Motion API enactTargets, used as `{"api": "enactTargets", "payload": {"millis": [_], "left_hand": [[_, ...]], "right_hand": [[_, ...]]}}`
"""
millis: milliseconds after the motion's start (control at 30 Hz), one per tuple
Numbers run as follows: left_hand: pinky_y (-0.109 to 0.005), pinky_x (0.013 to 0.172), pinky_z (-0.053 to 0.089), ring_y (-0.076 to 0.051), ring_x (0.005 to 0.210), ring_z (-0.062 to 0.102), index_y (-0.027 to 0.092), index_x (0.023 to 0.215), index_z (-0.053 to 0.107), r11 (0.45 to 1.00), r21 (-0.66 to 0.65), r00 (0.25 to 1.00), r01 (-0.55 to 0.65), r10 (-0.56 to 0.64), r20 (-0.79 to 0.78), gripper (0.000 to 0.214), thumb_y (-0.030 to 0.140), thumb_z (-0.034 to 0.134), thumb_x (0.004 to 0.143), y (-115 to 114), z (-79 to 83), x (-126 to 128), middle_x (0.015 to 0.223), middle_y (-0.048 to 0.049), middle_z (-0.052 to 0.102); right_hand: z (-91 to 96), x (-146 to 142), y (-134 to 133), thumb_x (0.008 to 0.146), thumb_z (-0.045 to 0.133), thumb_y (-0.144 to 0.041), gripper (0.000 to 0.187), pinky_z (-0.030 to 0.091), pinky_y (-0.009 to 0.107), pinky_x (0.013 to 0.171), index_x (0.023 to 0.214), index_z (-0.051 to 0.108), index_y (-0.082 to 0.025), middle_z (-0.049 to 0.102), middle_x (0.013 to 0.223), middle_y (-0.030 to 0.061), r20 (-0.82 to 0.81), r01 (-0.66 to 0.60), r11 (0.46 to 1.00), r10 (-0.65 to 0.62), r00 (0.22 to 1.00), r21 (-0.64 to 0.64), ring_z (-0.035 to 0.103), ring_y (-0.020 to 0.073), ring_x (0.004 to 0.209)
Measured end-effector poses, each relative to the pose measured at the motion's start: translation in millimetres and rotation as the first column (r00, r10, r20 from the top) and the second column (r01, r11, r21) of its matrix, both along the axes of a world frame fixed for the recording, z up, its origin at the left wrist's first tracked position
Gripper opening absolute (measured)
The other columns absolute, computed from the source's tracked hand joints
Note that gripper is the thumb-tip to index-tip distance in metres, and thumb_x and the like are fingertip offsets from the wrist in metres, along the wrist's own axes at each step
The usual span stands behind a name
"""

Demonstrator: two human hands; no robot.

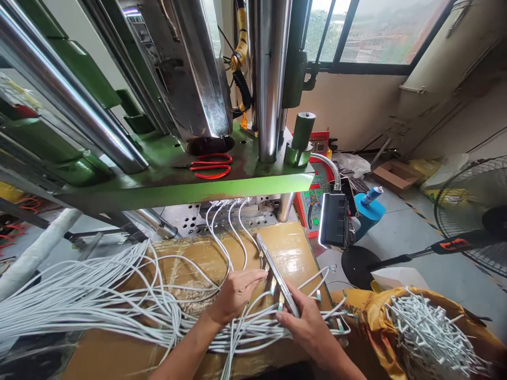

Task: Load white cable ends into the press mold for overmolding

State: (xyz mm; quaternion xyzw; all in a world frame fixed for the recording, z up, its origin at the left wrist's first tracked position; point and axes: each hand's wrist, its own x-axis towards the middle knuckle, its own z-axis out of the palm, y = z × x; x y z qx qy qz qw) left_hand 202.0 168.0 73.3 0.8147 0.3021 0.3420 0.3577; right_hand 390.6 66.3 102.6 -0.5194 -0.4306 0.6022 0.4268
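My left hand (236, 294) rests on a thick bundle of white cables (99, 301) spread over a taped cardboard surface (293, 248). Its fingers are pinched on a cable end beside a long metal bar (277, 274). My right hand (307, 327) grips the near end of that bar, which lies slanted across the cardboard. Several cable ends (227, 211) run up into the mould under the green press plate (190, 182).
Red scissors (212, 165) lie on the green plate between steel columns (271, 79). A lamp on a flexible neck (335, 219) hangs at the right. A yellow sack of white plastic scraps (428, 332), a floor fan (475, 216) and a blue stool (370, 211) stand to the right.
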Motion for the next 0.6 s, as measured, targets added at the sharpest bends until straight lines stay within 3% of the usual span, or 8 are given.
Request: {"api": "enactTargets", "payload": {"millis": [67, 133, 200, 267, 333, 400, 500, 600], "left_hand": [[-0.026, 0.076, 0.057, -0.017, 0.085, 0.071, 0.018, 0.103, 0.07, 0.976, -0.21, 0.997, -0.053, 0.064, 0.045, 0.022, 0.026, 0.054, 0.091, 1.8, 6.3, -3.0, 0.095, -0.0067, 0.075], [-0.024, 0.065, 0.057, -0.017, 0.075, 0.07, 0.016, 0.104, 0.068, 0.9, -0.419, 0.985, -0.122, 0.162, 0.062, 0.026, 0.033, 0.052, 0.092, 4.1, 12.3, -7.5, 0.089, -0.0068, 0.074], [-0.022, 0.055, 0.053, -0.015, 0.063, 0.066, 0.014, 0.094, 0.069, 0.862, -0.481, 0.983, -0.159, 0.185, 0.007, 0.029, 0.037, 0.051, 0.092, 5.3, 16.8, -7.8, 0.079, -0.0048, 0.072], [-0.023, 0.057, 0.052, -0.015, 0.063, 0.064, 0.015, 0.084, 0.07, 0.921, -0.381, 0.996, -0.086, 0.065, -0.069, 0.025, 0.036, 0.056, 0.088, 3.6, 19.8, 2.3, 0.074, -0.003, 0.07], [-0.028, 0.069, 0.053, -0.019, 0.075, 0.065, 0.019, 0.086, 0.072, 0.973, -0.206, 0.983, 0.102, -0.13, -0.128, 0.019, 0.033, 0.059, 0.086, -1.8, 21.1, 25.3, 0.08, -0.0033, 0.07], [-0.031, 0.075, 0.052, -0.022, 0.084, 0.063, 0.024, 0.089, 0.073, 0.962, -0.041, 0.946, 0.271, -0.274, -0.175, 0.014, 0.03, 0.062, 0.084, -9.7, 20.3, 57.2, 0.087, -0.0042, 0.07], [-0.032, 0.067, 0.051, -0.023, 0.078, 0.061, 0.023, 0.079, 0.074, 0.95, 0.046, 0.932, 0.307, -0.291, -0.217, 0.008, 0.025, 0.066, 0.078, -21.1, 15.3, 100.8, 0.08, -0.0065, 0.068], [-0.031, 0.068, 0.052, -0.021, 0.075, 0.062, 0.02, 0.069, 0.071, 0.975, -0.014, 0.957, 0.22, -0.219, -0.19, 0.013, 0.021, 0.063, 0.079, -23.3, 9.6, 110.5, 0.074, -0.0058, 0.067]], "right_hand": [[0.4, -3.3, -6.2, 0.076, 0.067, -0.026, 0.055, 0.027, 0.022, 0.054, 0.13, 0.053, -0.02, 0.042, 0.068, -0.0051, -0.074, 0.028, 0.999, -0.029, 0.997, -0.015, 0.03, 0.0099, 0.061], [2.6, -6.8, -17.1, 0.072, 0.069, -0.026, 0.064, 0.03, 0.022, 0.054, 0.133, 0.051, -0.021, 0.045, 0.07, -0.0043, -0.127, 0.057, 0.997, -0.062, 0.99, -0.045, 0.033, 0.0097, 0.061], [7.5, -9.1, -29.7, 0.068, 0.07, -0.024, 0.072, 0.033, 0.022, 0.055, 0.136, 0.048, -0.024, 0.049, 0.072, -0.0036, -0.109, 0.059, 0.997, -0.064, 0.992, -0.047, 0.038, 0.0103, 0.062], [13.4, -9.7, -40.6, 0.063, 0.07, -0.022, 0.076, 0.033, 0.023, 0.054, 0.136, 0.049, -0.027, 0.051, 0.07, -0.004, -0.075, 0.031, 0.999, -0.032, 0.997, -0.016, 0.039, 0.0103, 0.06], [17.6, -9.4, -47.8, 0.061, 0.07, -0.021, 0.079, 0.031, 0.023, 0.051, 0.136, 0.049, -0.029, 0.052, 0.069, -0.0043, -0.07, -0.005, 1.0, 0.007, 0.998, 0.028, 0.038, 0.0099, 0.057], [18.6, -8.8, -51.8, 0.059, 0.07, -0.021, 0.082, 0.03, 0.023, 0.05, 0.138, 0.047, -0.029, 0.052, 0.068, -0.0045, -0.103, -0.008, 0.998, 0.014, 0.995, 0.057, 0.039, 0.01, 0.056], [17.2, -7.6, -55.1, 0.061, 0.07, -0.02, 0.081, 0.032, 0.022, 0.051, 0.138, 0.047, -0.028, 0.052, 0.068, -0.0043, -0.132, 0.019, 0.998, -0.012, 0.991, 0.054, 0.041, 0.0104, 0.057], [17.5, -3.6, -58.3, 0.066, 0.071, -0.021, 0.073, 0.039, 0.023, 0.057, 0.135, 0.05, -0.03, 0.055, 0.075, -0.0028, -0.12, 0.091, 0.994, -0.085, 0.989, 0.052, 0.043, 0.0111, 0.062]]}}
